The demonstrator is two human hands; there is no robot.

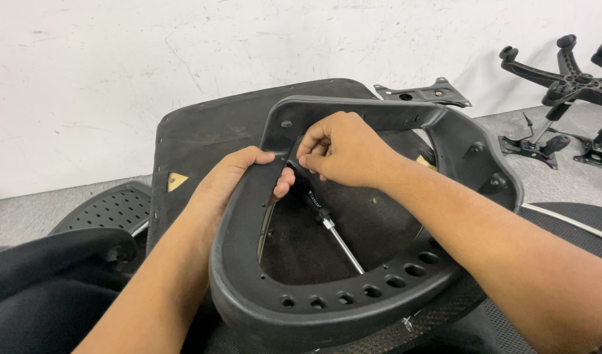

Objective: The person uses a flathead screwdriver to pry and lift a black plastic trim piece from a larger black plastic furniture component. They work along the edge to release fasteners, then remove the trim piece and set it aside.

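Rigid, light-looking black plastic seat frame [353, 298]: left hand [232, 180] clasps its left rim, right hand [343, 151] pinches screwdriver [324, 216] handle.

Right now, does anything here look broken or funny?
Nothing looks broken. The wheel base lies tipped over on the floor by the wall, casters in the air. Both hands, left and right, are on the black frame, the right gripping a screwdriver.

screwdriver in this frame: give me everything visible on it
The screwdriver has a black handle with small white print, a dark collar and a bare silver metal shaft. It lies slanted inside the opening of the black plastic frame, handle up-left, tip down-right near the frame's holed lower rim. The right hand grips the handle top; the left hand, holding the frame edge, has fingertips close beside it.
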